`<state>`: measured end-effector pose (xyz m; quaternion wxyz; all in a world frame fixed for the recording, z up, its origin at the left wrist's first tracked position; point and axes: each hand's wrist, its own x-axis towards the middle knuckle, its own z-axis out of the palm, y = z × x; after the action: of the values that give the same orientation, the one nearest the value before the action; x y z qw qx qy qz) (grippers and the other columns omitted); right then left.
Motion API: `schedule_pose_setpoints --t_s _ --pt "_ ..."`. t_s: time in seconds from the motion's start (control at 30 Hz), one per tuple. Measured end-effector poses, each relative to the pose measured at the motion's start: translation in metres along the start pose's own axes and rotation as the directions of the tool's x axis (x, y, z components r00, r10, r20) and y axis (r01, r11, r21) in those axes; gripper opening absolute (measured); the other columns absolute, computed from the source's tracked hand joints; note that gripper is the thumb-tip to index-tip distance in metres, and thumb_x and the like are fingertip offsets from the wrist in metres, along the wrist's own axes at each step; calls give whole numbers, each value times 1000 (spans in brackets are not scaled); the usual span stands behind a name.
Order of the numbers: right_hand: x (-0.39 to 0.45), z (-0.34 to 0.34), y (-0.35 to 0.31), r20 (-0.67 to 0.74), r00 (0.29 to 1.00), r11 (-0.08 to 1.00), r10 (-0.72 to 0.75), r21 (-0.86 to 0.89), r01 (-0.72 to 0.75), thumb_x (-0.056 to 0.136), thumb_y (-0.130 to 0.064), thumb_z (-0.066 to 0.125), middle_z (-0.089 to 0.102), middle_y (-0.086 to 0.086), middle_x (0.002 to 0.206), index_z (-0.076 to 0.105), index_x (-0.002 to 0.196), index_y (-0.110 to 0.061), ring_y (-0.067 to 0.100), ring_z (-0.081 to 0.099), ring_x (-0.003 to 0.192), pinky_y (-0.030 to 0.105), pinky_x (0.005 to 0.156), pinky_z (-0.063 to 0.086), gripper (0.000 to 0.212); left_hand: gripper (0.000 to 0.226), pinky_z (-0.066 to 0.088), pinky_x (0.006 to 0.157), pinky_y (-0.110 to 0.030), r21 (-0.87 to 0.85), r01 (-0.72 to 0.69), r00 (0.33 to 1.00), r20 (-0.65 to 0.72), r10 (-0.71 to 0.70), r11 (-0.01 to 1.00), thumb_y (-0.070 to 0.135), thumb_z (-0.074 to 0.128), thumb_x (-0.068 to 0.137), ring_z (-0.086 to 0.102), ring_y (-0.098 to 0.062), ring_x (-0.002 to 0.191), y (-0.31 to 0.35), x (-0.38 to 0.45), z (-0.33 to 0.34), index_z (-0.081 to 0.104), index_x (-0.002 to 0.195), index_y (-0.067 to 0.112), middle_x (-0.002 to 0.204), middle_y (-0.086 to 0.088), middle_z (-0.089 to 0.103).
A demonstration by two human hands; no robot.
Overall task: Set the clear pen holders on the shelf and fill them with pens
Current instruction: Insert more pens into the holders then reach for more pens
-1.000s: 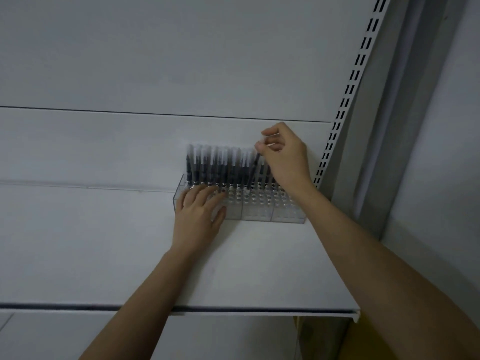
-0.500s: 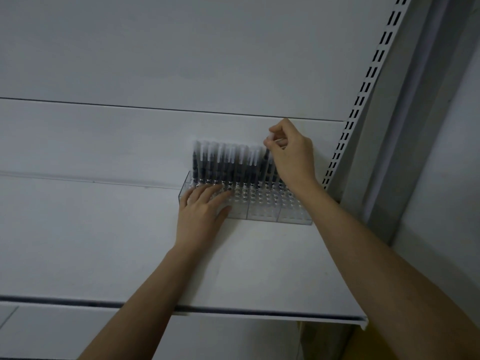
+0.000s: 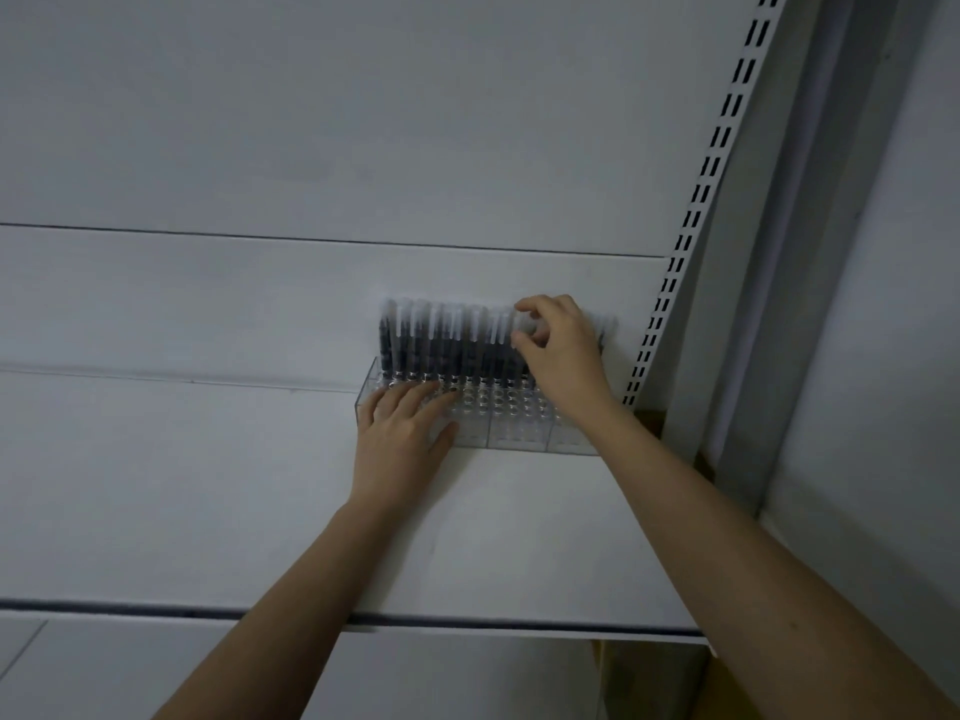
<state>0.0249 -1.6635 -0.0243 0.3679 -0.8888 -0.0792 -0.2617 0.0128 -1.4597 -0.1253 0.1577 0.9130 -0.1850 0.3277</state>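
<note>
Pressing our left hand (image 3: 402, 439) flat, fingers spread, on the clear pen holders (image 3: 514, 426) at the shelf's (image 3: 208, 485) two o'clock corner. Our right hand (image 3: 563, 350) pinches a pen cap (image 3: 525, 324) in the upright row of pens (image 3: 441, 340) at twelve o'clock from the left hand.

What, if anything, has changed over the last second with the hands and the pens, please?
Very little. The right hand stays pinched at the white pen tops in the back row, its fingers curled slightly further over them. The left hand remains flat on the clear holder, which has not shifted on the shelf. The front holes are still empty.
</note>
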Motion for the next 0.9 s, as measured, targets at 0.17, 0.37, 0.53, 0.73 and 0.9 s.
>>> schedule_pose_setpoints --t_s 0.17,0.37,0.53,0.73,0.9 --pt "-10 -8 -17 -15 999 999 -36 7 37 99 -18 55 53 -2 117 60 124 -14 14 56 96 33 90 50 27 48 31 111 -46 15 71 991 114 -72 997 48 48 89 58 -23 120 14 0 -11 68 124 23 124 0 67" --pt "-21 -5 -50 241 966 984 -97 -123 130 100 -26 49 63 2 115 64 119 -15 20 52 109 39 94 47 27 52 33 111 -44 -16 140 982 127 -137 990 52 35 95 54 -20 124 18 16 -39 65 127 24 128 3 64" --pt "-23 14 -100 353 931 986 -91 -98 134 101 -31 48 65 3 118 64 121 -17 21 58 106 42 92 50 29 49 32 109 -42 17 233 952 199 -232 972 53 31 103 49 -22 129 -16 30 -90 62 129 26 134 1 61" --pt "-29 80 -179 491 862 980 -122 -79 183 103 -43 40 49 -3 146 50 141 -24 19 45 132 39 109 39 44 63 26 116 -46 181 344 883 272 -383 921 65 23 98 41 -22 139 -120 -3 -178 52 140 29 147 2 51" --pt "-47 166 -273 571 802 967 -178 -48 249 102 -49 39 46 -4 150 47 144 -27 19 43 135 38 109 36 48 65 31 115 -43 271 486 793 264 -549 831 68 24 97 44 -21 136 -211 -70 -257 50 142 30 148 2 51"
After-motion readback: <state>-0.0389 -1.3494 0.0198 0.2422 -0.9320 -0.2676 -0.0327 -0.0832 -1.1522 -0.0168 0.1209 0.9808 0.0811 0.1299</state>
